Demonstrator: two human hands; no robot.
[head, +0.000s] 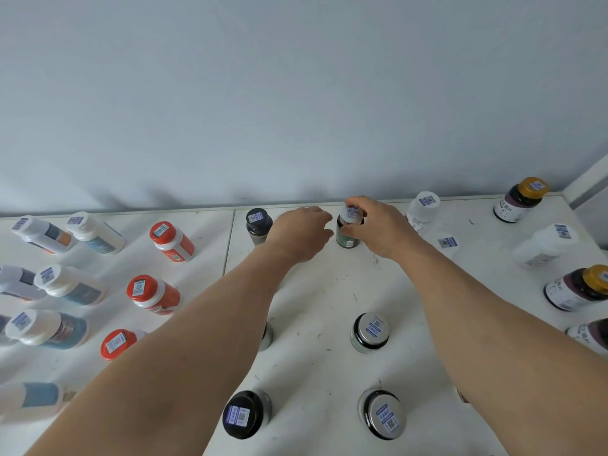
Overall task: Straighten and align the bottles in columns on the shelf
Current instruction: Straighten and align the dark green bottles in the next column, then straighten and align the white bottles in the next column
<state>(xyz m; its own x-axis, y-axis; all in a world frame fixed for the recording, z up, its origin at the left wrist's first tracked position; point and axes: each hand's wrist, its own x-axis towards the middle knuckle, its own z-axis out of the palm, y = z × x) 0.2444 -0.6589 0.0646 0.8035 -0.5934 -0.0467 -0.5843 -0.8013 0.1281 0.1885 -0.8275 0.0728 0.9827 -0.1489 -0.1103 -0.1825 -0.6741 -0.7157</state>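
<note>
A green bottle (348,232) with a pale cap is standing upright near the back edge of the white shelf (329,291), just above the middle of the frame; the right hand (378,230) is curling around it, thumb and fingers closing on the cap and upper body from the right side; the left hand (302,236) is hovering just left of the bottle, fingers loosely bent and slightly parted, and whether it is touching the glass I cannot tell; behind that hand a dark bottle (259,225) with a black cap is standing, partly hidden by the knuckles. Right of the held bottle a white bottle (422,209) is sitting near the wall; farther right, a gold-capped bottle (523,199) is occupying the upper right corner of the shelf. Lower in the frame, between the two forearms, a silver-capped jar (370,332) is standing, with another (383,413) below it and a black-capped jar (245,414) at lower centre. On the left, three red-capped bottles (171,240) are forming a rough column, with white-capped bottles (93,232) beyond them toward the left edge.
</note>
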